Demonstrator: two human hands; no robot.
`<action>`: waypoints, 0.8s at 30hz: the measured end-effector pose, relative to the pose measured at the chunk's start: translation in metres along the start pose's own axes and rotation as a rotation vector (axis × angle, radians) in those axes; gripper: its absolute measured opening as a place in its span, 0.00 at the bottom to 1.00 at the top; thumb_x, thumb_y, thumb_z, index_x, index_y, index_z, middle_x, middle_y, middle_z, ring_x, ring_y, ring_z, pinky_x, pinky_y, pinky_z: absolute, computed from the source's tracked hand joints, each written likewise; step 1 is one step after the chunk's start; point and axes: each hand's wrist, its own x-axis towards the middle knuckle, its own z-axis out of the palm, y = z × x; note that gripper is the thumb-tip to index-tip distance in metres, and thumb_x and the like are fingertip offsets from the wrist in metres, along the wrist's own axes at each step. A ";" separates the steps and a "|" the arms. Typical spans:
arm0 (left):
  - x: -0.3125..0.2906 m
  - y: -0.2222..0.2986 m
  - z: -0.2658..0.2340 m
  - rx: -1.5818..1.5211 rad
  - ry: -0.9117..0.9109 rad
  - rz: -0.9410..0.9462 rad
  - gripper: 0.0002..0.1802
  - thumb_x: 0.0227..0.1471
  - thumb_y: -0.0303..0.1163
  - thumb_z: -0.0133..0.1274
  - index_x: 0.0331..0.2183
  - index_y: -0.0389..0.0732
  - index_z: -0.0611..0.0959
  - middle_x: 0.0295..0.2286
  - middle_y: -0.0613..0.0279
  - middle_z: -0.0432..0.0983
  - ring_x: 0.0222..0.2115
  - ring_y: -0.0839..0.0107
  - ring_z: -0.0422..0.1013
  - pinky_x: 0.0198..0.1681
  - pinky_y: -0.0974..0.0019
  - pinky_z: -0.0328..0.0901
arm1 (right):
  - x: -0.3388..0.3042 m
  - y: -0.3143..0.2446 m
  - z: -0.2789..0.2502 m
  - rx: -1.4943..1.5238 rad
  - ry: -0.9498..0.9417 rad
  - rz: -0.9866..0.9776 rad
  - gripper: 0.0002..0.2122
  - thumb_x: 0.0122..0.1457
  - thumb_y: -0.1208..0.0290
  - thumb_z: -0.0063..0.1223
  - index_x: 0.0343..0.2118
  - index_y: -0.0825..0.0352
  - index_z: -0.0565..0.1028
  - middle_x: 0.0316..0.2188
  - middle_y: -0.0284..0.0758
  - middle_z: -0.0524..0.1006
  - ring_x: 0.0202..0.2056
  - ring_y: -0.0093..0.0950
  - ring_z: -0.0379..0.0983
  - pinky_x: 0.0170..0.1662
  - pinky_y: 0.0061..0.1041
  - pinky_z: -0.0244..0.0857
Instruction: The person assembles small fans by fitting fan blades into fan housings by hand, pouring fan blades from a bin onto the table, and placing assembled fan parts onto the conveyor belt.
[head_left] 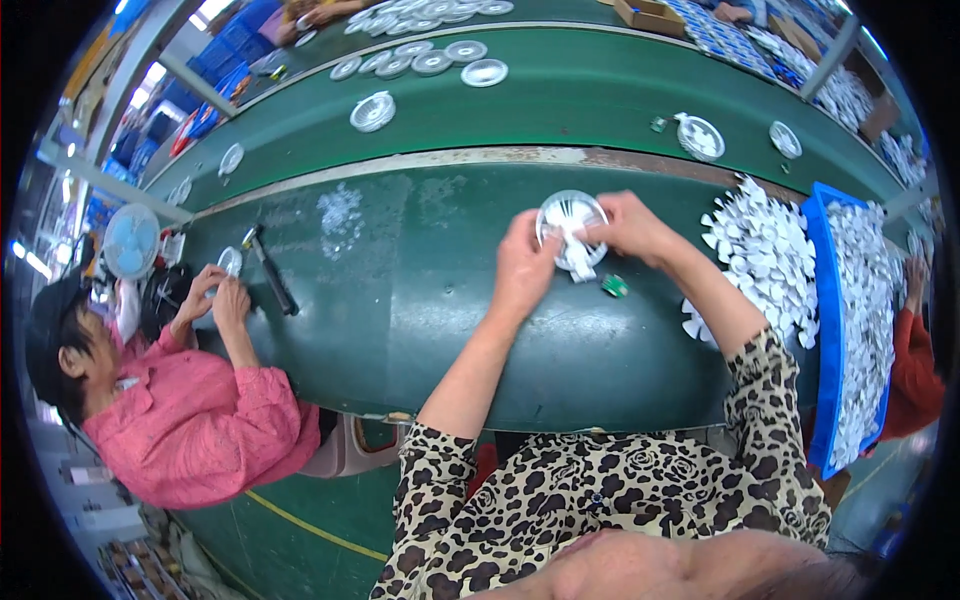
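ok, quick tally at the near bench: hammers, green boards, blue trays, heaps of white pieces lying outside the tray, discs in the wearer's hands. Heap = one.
Hammer: 1
Green board: 1
Blue tray: 1
White heap: 1
Held disc: 1
Total: 5

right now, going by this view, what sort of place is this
Probably a factory assembly line: round parts lie along a green belt, white pieces fill a blue bin, and a co-worker works at the same bench.
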 end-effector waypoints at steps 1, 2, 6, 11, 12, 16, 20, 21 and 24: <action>0.003 0.010 -0.006 -0.067 -0.027 -0.119 0.20 0.55 0.29 0.51 0.47 0.30 0.70 0.34 0.56 0.75 0.33 0.73 0.73 0.35 0.70 0.69 | 0.011 0.005 -0.009 0.117 0.114 0.008 0.09 0.51 0.67 0.61 0.27 0.68 0.75 0.20 0.27 0.73 0.18 0.14 0.63 0.19 0.15 0.55; 0.005 0.010 -0.014 -0.072 0.039 -0.092 0.22 0.56 0.31 0.51 0.49 0.30 0.69 0.34 0.55 0.74 0.32 0.71 0.73 0.35 0.70 0.70 | 0.026 0.011 -0.017 0.318 0.202 -0.038 0.08 0.54 0.68 0.59 0.29 0.68 0.75 0.22 0.28 0.74 0.19 0.15 0.66 0.20 0.15 0.58; 0.008 0.013 -0.020 -0.088 0.093 -0.149 0.19 0.56 0.32 0.50 0.47 0.31 0.70 0.34 0.55 0.74 0.31 0.72 0.73 0.34 0.70 0.69 | 0.020 0.028 -0.036 0.707 0.386 -0.038 0.08 0.56 0.70 0.55 0.35 0.68 0.74 0.29 0.31 0.77 0.27 0.17 0.72 0.28 0.15 0.66; 0.009 0.009 -0.002 -0.001 0.015 -0.159 0.14 0.54 0.28 0.51 0.41 0.31 0.74 0.29 0.59 0.75 0.29 0.75 0.72 0.32 0.72 0.68 | -0.056 0.042 -0.001 0.299 0.289 -0.072 0.09 0.55 0.73 0.55 0.38 0.70 0.74 0.30 0.31 0.78 0.30 0.18 0.73 0.29 0.17 0.66; 0.009 0.005 0.001 0.044 0.017 -0.142 0.12 0.54 0.27 0.51 0.40 0.32 0.75 0.29 0.60 0.75 0.28 0.76 0.72 0.32 0.73 0.68 | -0.069 0.061 0.007 0.228 0.330 -0.249 0.10 0.55 0.75 0.55 0.39 0.72 0.74 0.32 0.32 0.77 0.30 0.18 0.73 0.31 0.18 0.67; 0.006 0.032 -0.015 -0.013 0.052 -0.177 0.13 0.55 0.29 0.52 0.42 0.32 0.75 0.33 0.59 0.75 0.31 0.74 0.72 0.35 0.72 0.68 | -0.131 0.055 0.006 -0.618 0.575 -0.608 0.14 0.45 0.79 0.59 0.38 0.69 0.73 0.39 0.41 0.73 0.39 0.39 0.70 0.39 0.32 0.66; 0.034 0.055 -0.025 0.102 -0.016 -0.144 0.17 0.54 0.30 0.53 0.44 0.33 0.75 0.37 0.55 0.75 0.35 0.70 0.73 0.37 0.69 0.68 | -0.166 0.078 0.000 -0.769 0.634 -0.466 0.16 0.44 0.79 0.59 0.39 0.69 0.73 0.43 0.42 0.72 0.43 0.42 0.68 0.45 0.37 0.63; 0.055 0.049 -0.031 0.299 -0.020 -0.063 0.18 0.52 0.31 0.55 0.44 0.33 0.74 0.37 0.52 0.75 0.35 0.65 0.73 0.38 0.66 0.68 | -0.169 0.086 0.000 -0.787 0.619 -0.410 0.15 0.44 0.79 0.58 0.38 0.69 0.73 0.43 0.41 0.71 0.44 0.41 0.68 0.45 0.37 0.62; 0.133 0.009 -0.064 0.863 0.076 0.252 0.22 0.48 0.31 0.56 0.44 0.32 0.73 0.39 0.45 0.71 0.37 0.50 0.71 0.42 0.56 0.66 | -0.162 0.095 0.012 -0.831 0.602 -0.441 0.16 0.41 0.82 0.56 0.38 0.70 0.74 0.43 0.41 0.72 0.45 0.41 0.67 0.46 0.37 0.61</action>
